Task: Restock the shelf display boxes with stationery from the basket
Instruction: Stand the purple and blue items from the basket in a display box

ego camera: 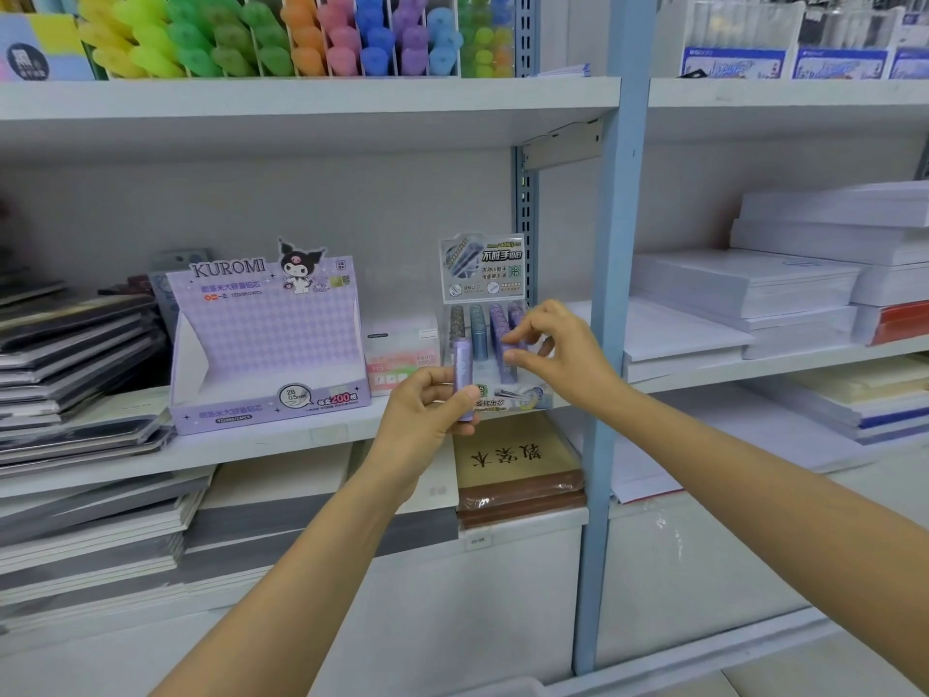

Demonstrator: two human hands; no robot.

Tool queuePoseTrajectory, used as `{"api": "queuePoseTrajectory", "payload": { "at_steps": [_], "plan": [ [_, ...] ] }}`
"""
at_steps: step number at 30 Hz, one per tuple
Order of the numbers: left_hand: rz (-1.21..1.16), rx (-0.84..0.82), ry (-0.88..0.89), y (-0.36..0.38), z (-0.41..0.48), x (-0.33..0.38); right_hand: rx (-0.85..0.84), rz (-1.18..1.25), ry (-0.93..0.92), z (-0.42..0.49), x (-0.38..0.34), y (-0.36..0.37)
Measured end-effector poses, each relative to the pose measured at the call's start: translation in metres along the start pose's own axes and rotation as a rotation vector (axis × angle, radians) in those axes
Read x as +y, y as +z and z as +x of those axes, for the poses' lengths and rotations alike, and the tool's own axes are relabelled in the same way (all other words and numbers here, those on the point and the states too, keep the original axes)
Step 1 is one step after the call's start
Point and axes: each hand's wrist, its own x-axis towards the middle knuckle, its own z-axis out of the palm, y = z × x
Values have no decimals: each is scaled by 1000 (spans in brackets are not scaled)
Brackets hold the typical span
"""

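Left arm: bare forearm enters at 7 o'clock; it slants up toward 1 o'clock; wrist straight
Left hand (pixel 427 407): fingers and thumb curled round a lilac tube (pixel 462 362), held upright; thumb on the near side
Right arm: bare forearm enters at 4 o'clock; it reaches toward 10 o'clock
Right hand (pixel 563 354): just beside the left, at its 2 o'clock; thumb and forefinger bent toward each other; whether they grip anything is unclear

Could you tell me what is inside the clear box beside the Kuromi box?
The box holds upright tubes in rows: grey, teal and purple. The right hand covers its right side, and the left hand's tube hides the front left, so the count is unclear.
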Motion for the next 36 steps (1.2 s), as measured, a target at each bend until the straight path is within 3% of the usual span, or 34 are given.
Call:
{"api": "queuePoseTrajectory", "payload": {
  "at_steps": [3,6,10,13,15,17,19,22,28,36],
  "plan": [
    [6,4,12,2,-2,2,23,75,-17,1,-7,-8],
    [30,-20,41,10,-1,7,-100,330,2,-4,-23,-12],
    [148,-29,135,23,0,9,-173,297,-103,-10,-30,-10],
    [698,76,427,20,-4,2,-21,386,-52,-4,-24,-23],
    [1080,50,674,14,-5,-4,164,429,-7,3,-16,-33],
    [1354,-60,704,12,-5,-11,305,387,29,9,-5,-37],
    [1489,-122,616,11,-3,-21,319,307,83,11,7,-33],
    [1513,-132,594,10,-1,-27,245,184,145,14,21,-16],
    [1519,-125,603,12,1,-27,184,16,61,27,31,1],
    [1526,-109,609,13,3,-32,36,-14,31,36,40,-7]
  ]
}}
